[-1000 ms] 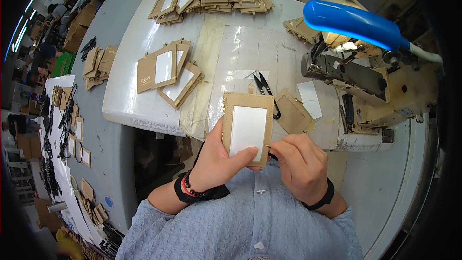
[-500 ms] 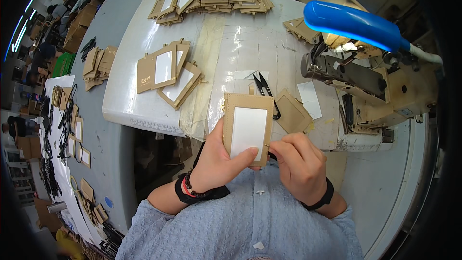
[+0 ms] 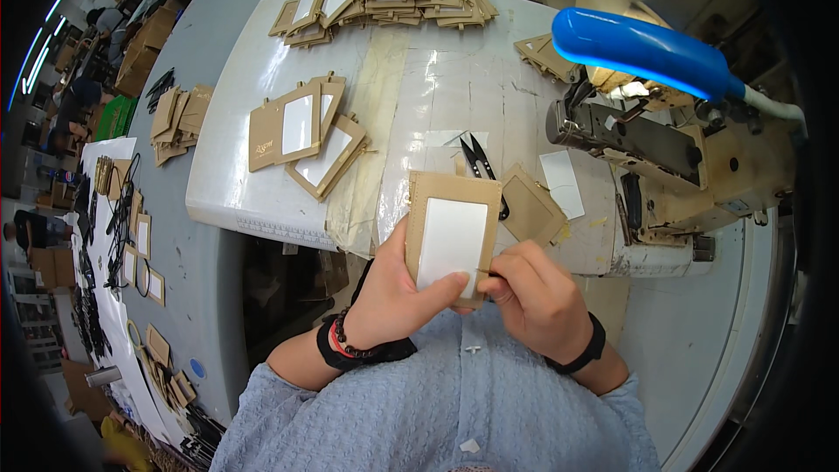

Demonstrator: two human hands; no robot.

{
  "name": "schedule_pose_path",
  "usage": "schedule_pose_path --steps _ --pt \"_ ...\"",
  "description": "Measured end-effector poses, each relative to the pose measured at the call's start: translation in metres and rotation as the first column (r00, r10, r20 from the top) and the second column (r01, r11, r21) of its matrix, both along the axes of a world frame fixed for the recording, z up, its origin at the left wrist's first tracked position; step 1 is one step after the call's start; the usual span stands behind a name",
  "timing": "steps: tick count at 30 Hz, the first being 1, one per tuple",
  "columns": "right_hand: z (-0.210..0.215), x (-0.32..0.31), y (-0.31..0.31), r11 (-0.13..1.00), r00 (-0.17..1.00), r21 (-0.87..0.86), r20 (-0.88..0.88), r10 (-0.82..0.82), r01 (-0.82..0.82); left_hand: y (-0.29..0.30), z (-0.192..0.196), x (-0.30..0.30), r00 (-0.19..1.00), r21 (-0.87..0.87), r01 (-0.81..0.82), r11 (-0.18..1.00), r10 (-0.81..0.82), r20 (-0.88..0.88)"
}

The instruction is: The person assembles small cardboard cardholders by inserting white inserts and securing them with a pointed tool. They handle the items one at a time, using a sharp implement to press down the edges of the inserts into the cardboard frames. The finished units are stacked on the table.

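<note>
A tan card holder (image 3: 411, 236) with a stitched border and a white window is upright in my left hand (image 3: 393, 284). The thumb presses on the window's lower part; the other fingers go behind. At the holder's lower right edge, my right hand (image 3: 537, 301) is closed in a pinch. A thin dark tip shows at its fingertips, too small to name. Just beyond the holder lie black thread snips (image 3: 477, 157), partly covered by it. Another tan card holder (image 3: 533, 205) lies flat to their right, near a white card (image 3: 562, 183).
A sewing machine (image 3: 638, 144) with a blue lamp (image 3: 642, 48) stands at right. Piled card holders (image 3: 402, 4) lie at the table's far side, with a smaller stack (image 3: 301, 131) at left. A grey side table (image 3: 197, 297) runs along the left, bearing more pieces and black cords.
The holder has tilted slightly, its top shifting to the right. My right hand stays pinched at its edge, with the fingertips slightly repositioned and the thin tip now over the holder.
</note>
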State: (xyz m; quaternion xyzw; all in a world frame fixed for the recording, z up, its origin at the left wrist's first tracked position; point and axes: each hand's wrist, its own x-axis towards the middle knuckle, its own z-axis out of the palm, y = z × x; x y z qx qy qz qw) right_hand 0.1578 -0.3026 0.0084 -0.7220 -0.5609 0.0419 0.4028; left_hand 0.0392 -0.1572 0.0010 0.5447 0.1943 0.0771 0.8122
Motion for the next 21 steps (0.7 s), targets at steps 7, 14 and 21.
schedule_pose_path --steps 7,14,21 --pt "-0.002 0.008 -0.002 0.999 0.980 0.002 0.191 0.052 -0.054 -0.002 0.007 0.000 0.996 -0.063 0.047 0.997 -0.051 -0.070" --pt "0.002 0.010 -0.007 0.995 0.949 -0.017 0.297 0.103 -0.102 -0.004 0.008 -0.001 0.993 -0.119 0.057 0.991 -0.068 -0.093" --pt "0.001 0.007 -0.008 0.999 0.950 -0.033 0.309 0.039 -0.030 -0.003 0.004 0.004 0.994 -0.085 0.044 0.995 -0.052 -0.099"
